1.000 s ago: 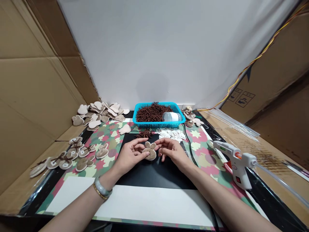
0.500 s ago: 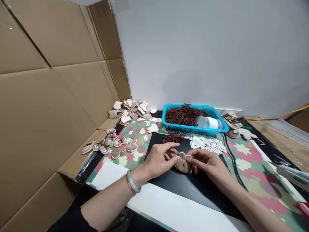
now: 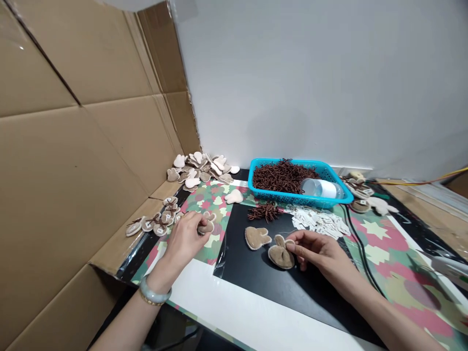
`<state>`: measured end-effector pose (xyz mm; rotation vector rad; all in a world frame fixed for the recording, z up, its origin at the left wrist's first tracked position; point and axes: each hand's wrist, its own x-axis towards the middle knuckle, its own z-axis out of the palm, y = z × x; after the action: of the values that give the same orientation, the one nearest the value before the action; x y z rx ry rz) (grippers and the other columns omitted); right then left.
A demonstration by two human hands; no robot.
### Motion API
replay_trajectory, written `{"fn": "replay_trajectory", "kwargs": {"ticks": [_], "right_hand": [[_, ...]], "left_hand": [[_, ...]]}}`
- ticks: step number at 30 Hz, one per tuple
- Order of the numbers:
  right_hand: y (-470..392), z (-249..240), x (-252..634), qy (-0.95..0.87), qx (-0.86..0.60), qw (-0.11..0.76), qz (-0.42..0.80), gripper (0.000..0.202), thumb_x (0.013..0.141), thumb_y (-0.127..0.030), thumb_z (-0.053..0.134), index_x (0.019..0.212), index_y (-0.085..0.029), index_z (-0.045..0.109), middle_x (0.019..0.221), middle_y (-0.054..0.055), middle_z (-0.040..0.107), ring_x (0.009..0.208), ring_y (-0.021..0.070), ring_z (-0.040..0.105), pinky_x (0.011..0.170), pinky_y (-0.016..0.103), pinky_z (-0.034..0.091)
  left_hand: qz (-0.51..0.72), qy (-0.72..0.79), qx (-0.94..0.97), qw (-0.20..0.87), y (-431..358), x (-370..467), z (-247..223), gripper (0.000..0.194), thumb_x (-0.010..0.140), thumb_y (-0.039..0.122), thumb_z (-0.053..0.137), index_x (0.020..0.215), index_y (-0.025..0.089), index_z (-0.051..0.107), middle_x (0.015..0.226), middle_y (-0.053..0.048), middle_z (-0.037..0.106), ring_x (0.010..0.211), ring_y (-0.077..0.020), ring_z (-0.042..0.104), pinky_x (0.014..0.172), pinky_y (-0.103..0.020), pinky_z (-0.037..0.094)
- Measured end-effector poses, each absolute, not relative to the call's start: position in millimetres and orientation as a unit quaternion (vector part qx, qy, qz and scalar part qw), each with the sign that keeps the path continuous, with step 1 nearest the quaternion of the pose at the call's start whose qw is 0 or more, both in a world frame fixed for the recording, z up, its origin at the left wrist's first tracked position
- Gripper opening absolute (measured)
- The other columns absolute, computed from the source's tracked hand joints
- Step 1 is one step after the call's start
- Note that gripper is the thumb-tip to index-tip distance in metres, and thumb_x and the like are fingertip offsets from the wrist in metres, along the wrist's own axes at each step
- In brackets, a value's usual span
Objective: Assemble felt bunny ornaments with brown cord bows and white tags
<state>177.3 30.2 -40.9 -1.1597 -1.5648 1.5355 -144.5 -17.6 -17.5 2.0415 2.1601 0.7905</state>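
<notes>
Left hand (image 3: 185,240) moved leftward, grip unclear; right hand (image 3: 321,251) pinches tan bunny-shaped piece (image 3: 281,257)

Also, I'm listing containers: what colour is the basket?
The basket is bright turquoise blue; the head view shows it best.

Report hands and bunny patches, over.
Right hand pinching bunny patch by an ear. Left hand at another patch, grip unclear. Loose patch close beside the held one.
</notes>
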Motion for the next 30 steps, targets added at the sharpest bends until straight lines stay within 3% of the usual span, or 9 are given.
{"fn": "replay_trajectory", "kwargs": {"ticks": [9, 17, 21, 24, 27, 30], "right_hand": [[32.2, -41.8, 175.7, -0.589, -0.439, 0.330, 0.593, 0.043, 0.069, -0.058, 0.078, 0.079, -0.017, 0.070, 0.070, 0.004, 0.064, 0.054, 0.0128, 0.052, 0.047, 0.024, 0.044], [26.1, -36.5, 174.5, -0.588, -0.421, 0.353, 0.594, 0.036, 0.073, -0.051, 0.077, 0.080, -0.017, 0.068, 0.068, 0.002, 0.064, 0.051, 0.0103, 0.051, 0.047, 0.023, 0.043], [23.7, -34.9, 172.9, -0.582, -0.412, 0.371, 0.595, 0.035, 0.074, -0.049, 0.077, 0.080, -0.016, 0.067, 0.068, 0.001, 0.063, 0.052, 0.0097, 0.051, 0.047, 0.022, 0.042], [22.8, -35.0, 172.8, -0.579, -0.402, 0.388, 0.594, 0.035, 0.074, -0.048, 0.077, 0.082, -0.015, 0.068, 0.067, 0.000, 0.062, 0.051, 0.0092, 0.050, 0.046, 0.022, 0.042], [22.7, -34.1, 173.5, -0.574, -0.395, 0.411, 0.587, 0.034, 0.074, -0.047, 0.078, 0.080, -0.015, 0.068, 0.067, 0.000, 0.062, 0.048, 0.0078, 0.050, 0.045, 0.021, 0.042], [24.0, -33.6, 174.3, -0.568, -0.394, 0.445, 0.570, 0.034, 0.073, -0.048, 0.079, 0.078, -0.016, 0.067, 0.066, -0.001, 0.062, 0.048, 0.0084, 0.049, 0.044, 0.022, 0.043]], "left_hand": [[0.309, 0.630, 0.710, -0.060, -30.8, -134.8, -18.9, 0.012, 0.080, 0.012, 0.062, 0.080, 0.021, 0.053, 0.087, -0.003, 0.059, 0.085, -0.0210, 0.060, 0.074, -0.032, 0.046], [0.251, 0.664, 0.704, -0.013, -26.4, -142.7, -13.7, 0.002, 0.079, 0.019, 0.065, 0.081, 0.020, 0.064, 0.095, -0.006, 0.064, 0.090, -0.0258, 0.063, 0.080, -0.038, 0.047], [0.329, 0.606, 0.720, 0.075, -20.4, -115.6, -7.6, 0.011, 0.082, 0.031, 0.064, 0.084, 0.021, 0.070, 0.101, -0.008, 0.069, 0.099, -0.0264, 0.064, 0.083, -0.036, 0.050], [0.357, 0.556, 0.720, 0.213, -15.4, -72.7, -2.3, 0.016, 0.085, 0.032, 0.064, 0.092, 0.021, 0.072, 0.097, -0.007, 0.073, 0.090, -0.0226, 0.067, 0.079, -0.032, 0.052], [0.361, 0.526, 0.673, 0.374, -3.1, -34.4, -5.9, 0.031, 0.078, 0.031, 0.072, 0.107, 0.019, 0.071, 0.096, -0.007, 0.075, 0.083, -0.0207, 0.069, 0.074, -0.030, 0.054], [0.381, 0.484, 0.611, 0.497, 14.0, -15.0, -16.9, 0.031, 0.069, 0.025, 0.077, 0.098, 0.016, 0.073, 0.090, -0.007, 0.076, 0.080, -0.0208, 0.070, 0.072, -0.030, 0.055]]}}
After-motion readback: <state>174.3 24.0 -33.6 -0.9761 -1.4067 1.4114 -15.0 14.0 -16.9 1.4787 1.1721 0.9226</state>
